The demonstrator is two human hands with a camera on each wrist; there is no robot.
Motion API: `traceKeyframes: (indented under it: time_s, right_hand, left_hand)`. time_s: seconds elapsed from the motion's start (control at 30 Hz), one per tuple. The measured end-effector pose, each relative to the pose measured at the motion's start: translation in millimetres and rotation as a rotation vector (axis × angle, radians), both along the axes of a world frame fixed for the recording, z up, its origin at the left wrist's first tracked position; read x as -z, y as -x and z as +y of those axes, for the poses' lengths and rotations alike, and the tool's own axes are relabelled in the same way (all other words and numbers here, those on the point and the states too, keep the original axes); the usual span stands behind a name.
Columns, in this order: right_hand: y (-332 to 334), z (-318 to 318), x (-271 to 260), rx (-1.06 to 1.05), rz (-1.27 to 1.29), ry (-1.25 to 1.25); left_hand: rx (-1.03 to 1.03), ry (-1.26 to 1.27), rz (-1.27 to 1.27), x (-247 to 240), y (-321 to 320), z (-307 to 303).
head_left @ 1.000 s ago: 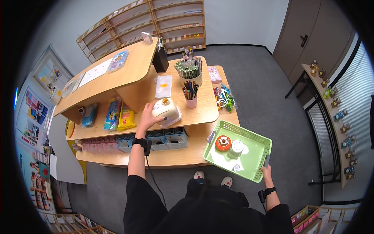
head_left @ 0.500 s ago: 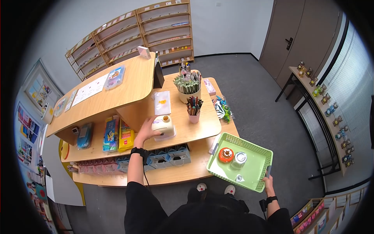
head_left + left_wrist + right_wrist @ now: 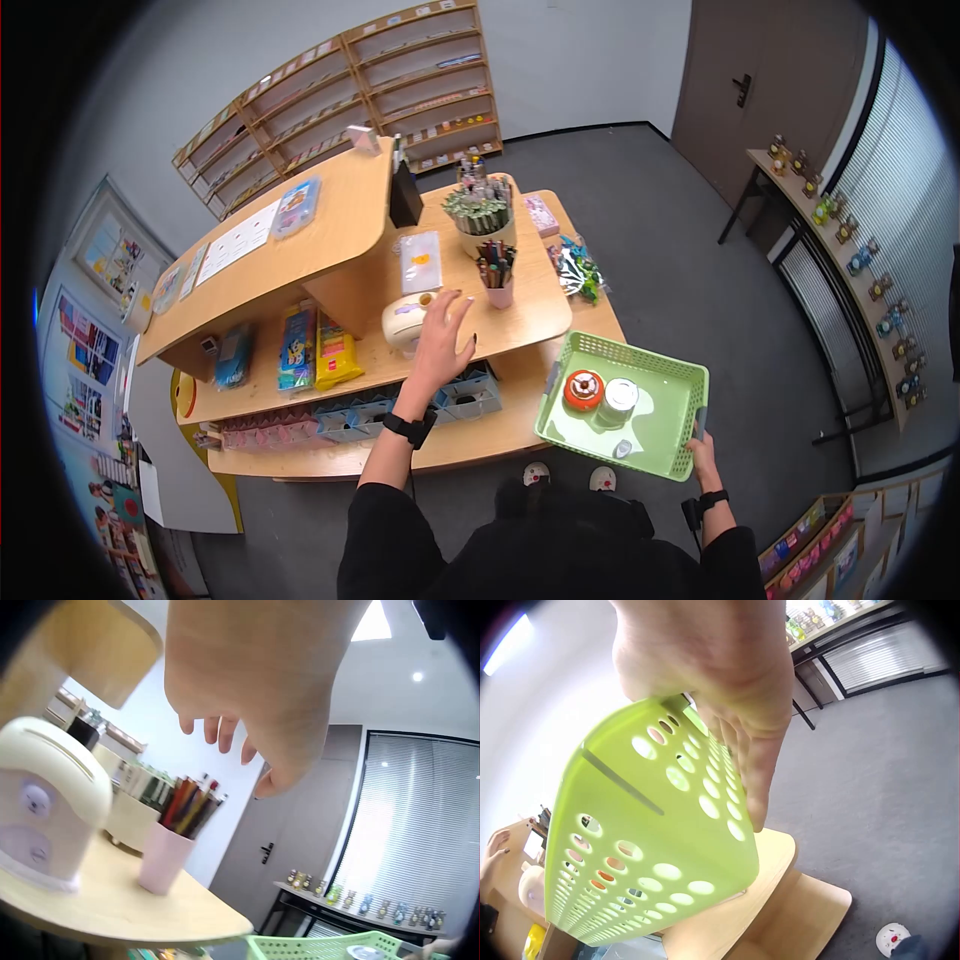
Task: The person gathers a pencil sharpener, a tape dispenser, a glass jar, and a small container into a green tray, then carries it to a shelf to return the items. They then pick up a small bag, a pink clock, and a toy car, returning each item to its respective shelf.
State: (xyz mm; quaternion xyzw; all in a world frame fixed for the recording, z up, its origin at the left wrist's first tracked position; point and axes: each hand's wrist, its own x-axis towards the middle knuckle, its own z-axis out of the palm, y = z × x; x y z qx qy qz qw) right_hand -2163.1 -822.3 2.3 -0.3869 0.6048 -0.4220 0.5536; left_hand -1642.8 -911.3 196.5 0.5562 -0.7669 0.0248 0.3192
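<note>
The left hand is in the air just right of a cream rounded container on the wooden shelf, its fingers spread and holding nothing. In the left wrist view the container stands upright, apart from the hand. The right hand grips the grey handle at the right end of a green perforated basket. Inside the basket lie a red-orange round object, a clear cup-like object and a small silvery piece.
A pink cup of pens and a potted plant stand behind the left hand. A clear pouch lies by the container. The raised shelf board is at the left; colourful bags lie at the right edge.
The left hand has let go of the cream container and moved right, its fingers spreading. The container remains on the shelf. The right hand still grips the basket.
</note>
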Motion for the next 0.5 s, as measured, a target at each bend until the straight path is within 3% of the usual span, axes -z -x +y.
traceKeyframes:
  time_s: [0.1,0.17,0.27,0.4,0.5]
  right_hand:
    - [11,-4,-5,-0.024,-0.016,-0.011]
    - [22,-8,-4,-0.055,-0.032,-0.02]
    - [39,-22,-2,-0.134,0.043,0.042]
    - [57,-40,6,-0.202,0.097,0.032]
    - [58,-50,-23,-0.343,0.16,-0.003]
  left_hand:
    - [0.182,-0.071,-0.01,16,56,5]
    - [0.425,-0.31,-0.11,43,88,5]
    - [0.455,-0.465,-0.198,78,140,12]
    - [0.424,-0.511,-0.245,88,205,20]
    - [0.418,-0.564,-0.306,91,244,21]
